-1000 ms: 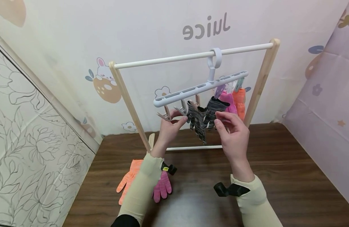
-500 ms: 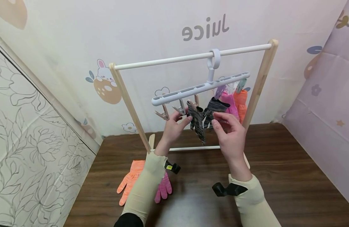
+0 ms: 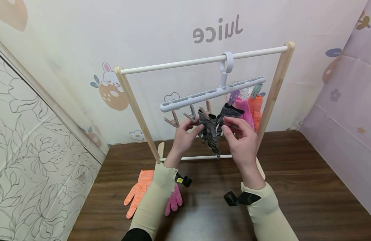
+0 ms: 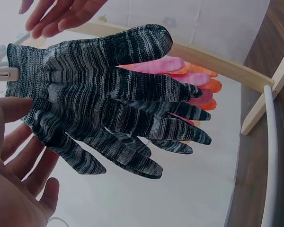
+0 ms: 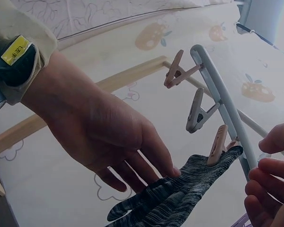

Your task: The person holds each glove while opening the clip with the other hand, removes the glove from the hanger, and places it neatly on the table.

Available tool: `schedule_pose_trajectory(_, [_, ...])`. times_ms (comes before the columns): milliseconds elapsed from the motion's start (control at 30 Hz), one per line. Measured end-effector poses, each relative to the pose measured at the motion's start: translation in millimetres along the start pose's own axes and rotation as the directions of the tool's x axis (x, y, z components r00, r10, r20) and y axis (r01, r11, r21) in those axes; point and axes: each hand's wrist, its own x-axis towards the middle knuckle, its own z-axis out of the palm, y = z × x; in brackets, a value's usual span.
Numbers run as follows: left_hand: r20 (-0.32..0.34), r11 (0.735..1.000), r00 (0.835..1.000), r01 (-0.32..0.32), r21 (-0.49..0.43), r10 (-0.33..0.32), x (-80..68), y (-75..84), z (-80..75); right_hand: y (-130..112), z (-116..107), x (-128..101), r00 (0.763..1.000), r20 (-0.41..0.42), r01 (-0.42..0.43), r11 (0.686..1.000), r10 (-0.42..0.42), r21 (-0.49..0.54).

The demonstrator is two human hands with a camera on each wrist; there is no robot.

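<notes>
A grey-black striped glove (image 3: 210, 130) hangs from a beige clothespin (image 5: 217, 145) clipped to its cuff. My left hand (image 3: 185, 137) is at its left edge, the thumb tip touching the cuff's front. The relaxed fingers reach behind that edge, as the left wrist view (image 4: 23, 165) shows. To the right, my right hand (image 3: 241, 137) has loosely bent fingers and holds nothing; its fingers (image 4: 61, 19) stand apart from the cuff. Behind hangs a second striped glove (image 3: 229, 112) under a purple clothespin (image 3: 233, 97). The pale clip hanger (image 3: 197, 97) bears them.
The hanger hooks on the white rail (image 3: 173, 64) of a wooden stand (image 3: 279, 80). Pink (image 3: 244, 108) and orange (image 3: 256, 110) gloves hang at the far right. Two unused clothespins (image 3: 173, 119) dangle at the left. An orange glove (image 3: 140, 189) and a pink glove (image 3: 174, 199) lie on the brown table (image 3: 209, 207).
My left hand has moved slightly right, its thumb reaching the glove's edge. The right hand has shifted left, nearer the glove. The glove has turned a little and shows more of its width.
</notes>
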Motion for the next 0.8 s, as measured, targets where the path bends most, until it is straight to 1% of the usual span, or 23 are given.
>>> schedule_pose_trajectory(100, [-0.012, 1.0, 1.0, 0.003, 0.004, -0.003, -0.3, 0.2, 0.8, 0, 1, 1, 1.0, 0.007, -0.006, 1.0, 0.006, -0.004])
schedule_pose_trajectory(167, [-0.017, 1.0, 1.0, -0.006, -0.002, 0.006, -0.7, 0.7, 1.2, 0, 1, 2, 1.0, 0.01, -0.01, 1.0, 0.01, 0.001])
schedule_pose_trajectory(333, [-0.002, 0.999, 0.999, -0.038, -0.015, 0.038, -1.7, 1.7, 0.6, -1, 1, 4, 1.0, 0.014, -0.015, 1.0, 0.015, 0.007])
schedule_pose_trajectory(467, [0.022, 1.0, 1.0, -0.012, -0.019, 0.013, -1.9, 0.6, 0.2, 0, 0, 5, 1.0, 0.023, -0.013, 1.0, 0.012, 0.015])
schedule_pose_trajectory(567, [0.038, 1.0, 0.999, 0.02, -0.022, -0.02, 0.7, -12.9, 2.4, 0, 0, 5, 1.0, 0.026, -0.006, 1.0, 0.006, 0.013])
schedule_pose_trajectory(700, [0.041, 1.0, 0.999, 0.017, -0.001, -0.017, 4.1, -32.3, 6.6, -2, 1, 10, 0.999, 0.04, 0.016, 1.0, -0.015, -0.018])
schedule_pose_trajectory(800, [0.037, 0.999, 0.999, 0.0, -0.034, 0.001, 3.4, -34.4, 8.6, -4, 3, 16, 0.997, 0.068, 0.038, 0.998, -0.035, -0.043])
